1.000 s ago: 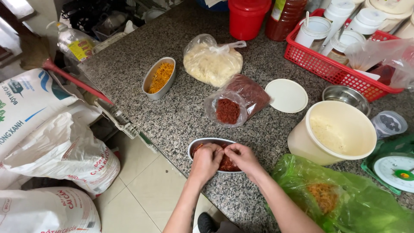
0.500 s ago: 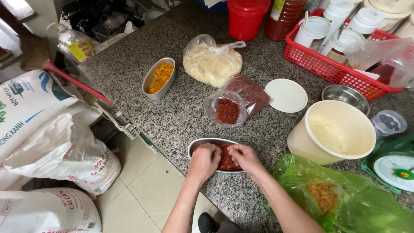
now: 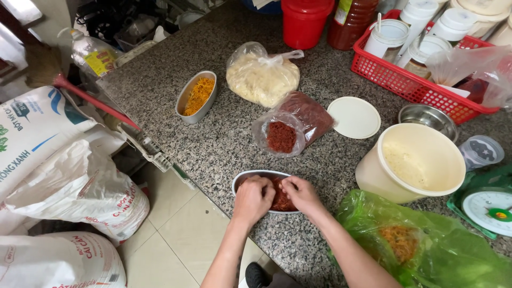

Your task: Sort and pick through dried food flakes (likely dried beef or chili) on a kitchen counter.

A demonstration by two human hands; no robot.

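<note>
Pressing into red shreds (image 3: pixel 281 198) w/ both hands inside an oval metal tray (image 3: pixel 246 177) at counter (image 3: pixel 160 90) front edge. Left hand (image 3: pixel 253 198) palm down, fingers curled into the shreds, knuckles up; looks like pinching a clump but grip partly hidden, can't tell for sure. Right hand (image 3: pixel 302 194) mirrors it, fingers bent down into the same pile, thumb side toward left hand; hands nearly touching over tray middle. Both forearms come up from bottom of view, angled inward, wrists roughly straight.

Around: open bag of red powder (image 3: pixel 281 136) just behind tray, darker red bag (image 3: pixel 309 112) touching it. Bag of pale shreds (image 3: pixel 261 80) further back. 2nd oval tray w/ orange shreds (image 3: pixel 198 96) back left. White lid (image 3: pixel 353 117) flat on counter, cream tub (image 3: pixel 413 165) right of hands, green bag (image 3: pixel 426 250) beside right forearm. Red basket (image 3: pixel 410 80) w/ jars back right, scale (image 3: pixel 488 208) at right edge. Sacks (image 3: pixel 69 181) on floor left
</note>
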